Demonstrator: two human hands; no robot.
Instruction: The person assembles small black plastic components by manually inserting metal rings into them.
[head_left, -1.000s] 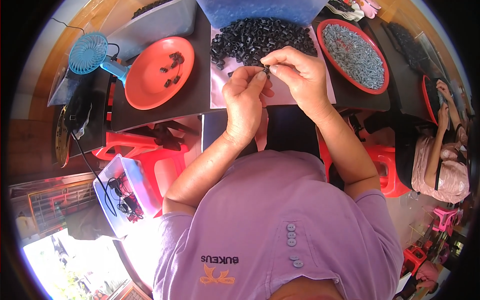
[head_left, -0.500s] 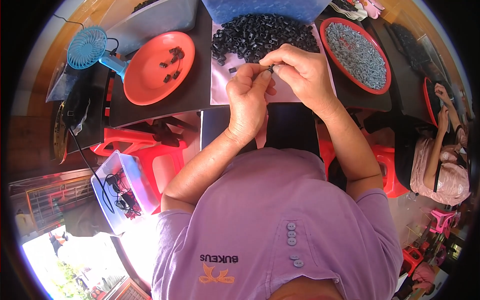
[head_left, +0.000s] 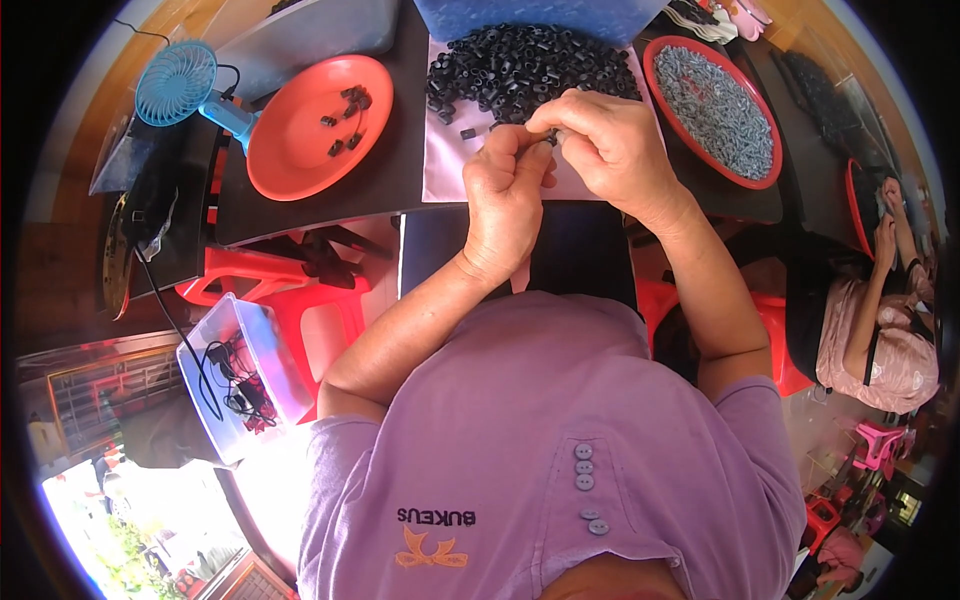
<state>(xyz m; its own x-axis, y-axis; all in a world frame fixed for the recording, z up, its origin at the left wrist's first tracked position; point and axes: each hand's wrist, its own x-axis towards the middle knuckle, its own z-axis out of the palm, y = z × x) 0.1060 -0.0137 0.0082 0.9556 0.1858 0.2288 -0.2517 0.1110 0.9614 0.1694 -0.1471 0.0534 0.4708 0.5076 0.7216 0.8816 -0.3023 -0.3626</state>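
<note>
Above the pink cloth [head_left: 445, 175], both hands meet in front of the heap of short black tubular plastic pieces [head_left: 530, 75]. Between thumb and fingers, my left hand [head_left: 505, 180] pinches a small black plastic piece [head_left: 549, 141], mostly covered by fingertips. My right hand [head_left: 610, 145] is closed at the same piece, thumb and forefinger pressed together; whether it also grips a screw is hidden. One loose black piece [head_left: 468, 133] lies on the cloth left of my hands. To the right stands a red basin [head_left: 655, 75] full of small grey metal screws [head_left: 715, 115].
On the left, an orange-red basin [head_left: 280, 150] holds several black pieces, beside a blue fan [head_left: 176, 85]. A blue translucent bin [head_left: 540, 20] stands behind the heap. Below the table at left is a plastic box [head_left: 240, 380] with cables. Another person's hands [head_left: 886, 215] work at far right.
My hands stay together at the small black piece, with the fingers slightly shifted. The whole view has moved a little.
</note>
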